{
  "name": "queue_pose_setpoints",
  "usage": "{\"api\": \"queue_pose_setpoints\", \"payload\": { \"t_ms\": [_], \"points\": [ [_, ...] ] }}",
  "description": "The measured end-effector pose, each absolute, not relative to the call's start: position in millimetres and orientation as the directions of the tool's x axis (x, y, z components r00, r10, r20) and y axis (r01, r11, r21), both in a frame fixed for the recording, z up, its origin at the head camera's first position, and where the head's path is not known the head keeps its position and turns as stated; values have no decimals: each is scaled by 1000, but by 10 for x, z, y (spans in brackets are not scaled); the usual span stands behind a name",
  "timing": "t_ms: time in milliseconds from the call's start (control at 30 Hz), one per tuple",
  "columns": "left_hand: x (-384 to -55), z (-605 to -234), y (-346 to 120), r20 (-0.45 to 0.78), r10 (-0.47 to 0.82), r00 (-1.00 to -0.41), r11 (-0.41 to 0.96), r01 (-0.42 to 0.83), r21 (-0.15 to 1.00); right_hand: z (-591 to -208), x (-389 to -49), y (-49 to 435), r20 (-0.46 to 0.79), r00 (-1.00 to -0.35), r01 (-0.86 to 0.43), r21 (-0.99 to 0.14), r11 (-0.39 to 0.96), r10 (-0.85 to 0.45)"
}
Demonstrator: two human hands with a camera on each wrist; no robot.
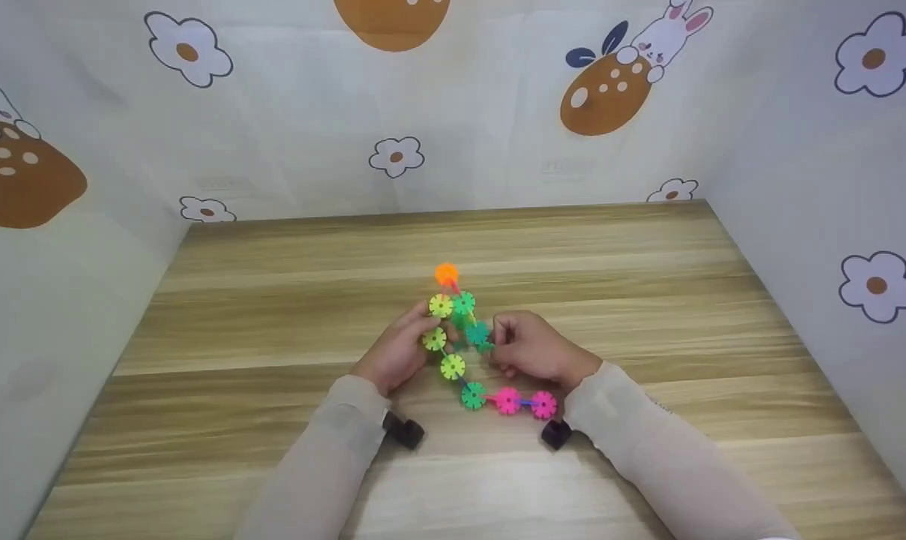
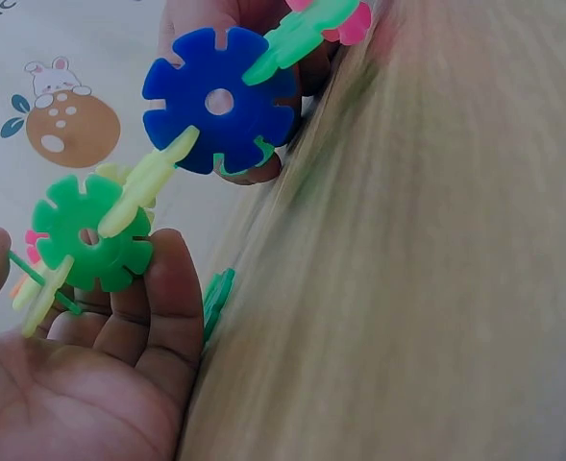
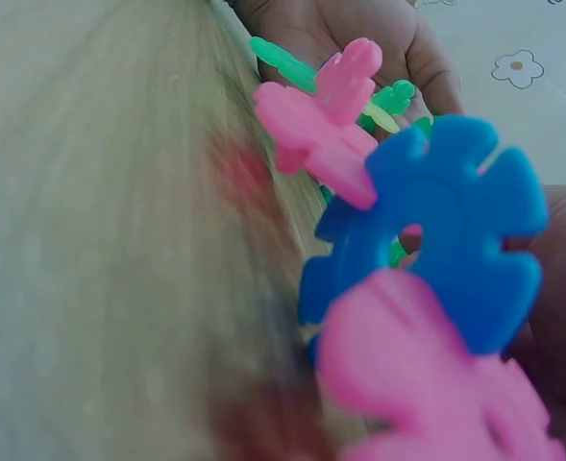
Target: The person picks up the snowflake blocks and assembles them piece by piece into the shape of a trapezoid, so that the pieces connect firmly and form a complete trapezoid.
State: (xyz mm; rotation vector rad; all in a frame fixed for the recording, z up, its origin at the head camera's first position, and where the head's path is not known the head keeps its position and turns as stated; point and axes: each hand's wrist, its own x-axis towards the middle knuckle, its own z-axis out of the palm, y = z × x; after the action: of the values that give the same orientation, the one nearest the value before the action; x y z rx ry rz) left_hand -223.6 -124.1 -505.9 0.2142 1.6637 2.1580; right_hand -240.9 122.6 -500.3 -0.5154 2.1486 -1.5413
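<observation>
A chain of slotted plastic snowflake discs (image 1: pixel 453 367) in yellow, green, pink, blue and orange bends in a loop between the two hands. The left hand (image 1: pixel 404 346) holds its left side, thumb in front and fingers behind, near the yellow discs. In the left wrist view, a green disc (image 2: pixel 83 230) lies against those fingers, linked to a blue disc (image 2: pixel 218 120). The right hand (image 1: pixel 532 346), fingers curled, pinches the green end (image 1: pixel 484 346) on the inner right. A tail ending in pink discs (image 1: pixel 544 405) hangs toward the person; a blue disc (image 3: pixel 465 230) joins them.
Everything is above a wood-grain table (image 1: pixel 273 300). White cloth walls (image 1: pixel 483 90) with flowers and rabbits surround its back and sides. Dark wrist cameras (image 1: pixel 404 431) sit at both cuffs, close to the chain's tail on the right.
</observation>
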Motion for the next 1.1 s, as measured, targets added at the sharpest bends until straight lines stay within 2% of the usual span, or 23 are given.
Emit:
{"api": "queue_pose_setpoints", "payload": {
  "t_ms": [633, 867, 1100],
  "points": [
    [-2253, -5069, -1238, -143, 331, -933, -79, -178, 981, -5021, -2439, 1221, -131, -866, 18, -973, 232, -482],
    [-2269, -5084, -1245, -101, 411, -906, -192, -194, 962, -5024, -2455, 1261, -125, -838, 51, -987, 152, -531],
    [-2272, -5079, -1252, -122, 399, -909, -182, -209, 961, -5043, -2480, 1262, -127, -821, 89, -991, 96, -557]
  ]
}}
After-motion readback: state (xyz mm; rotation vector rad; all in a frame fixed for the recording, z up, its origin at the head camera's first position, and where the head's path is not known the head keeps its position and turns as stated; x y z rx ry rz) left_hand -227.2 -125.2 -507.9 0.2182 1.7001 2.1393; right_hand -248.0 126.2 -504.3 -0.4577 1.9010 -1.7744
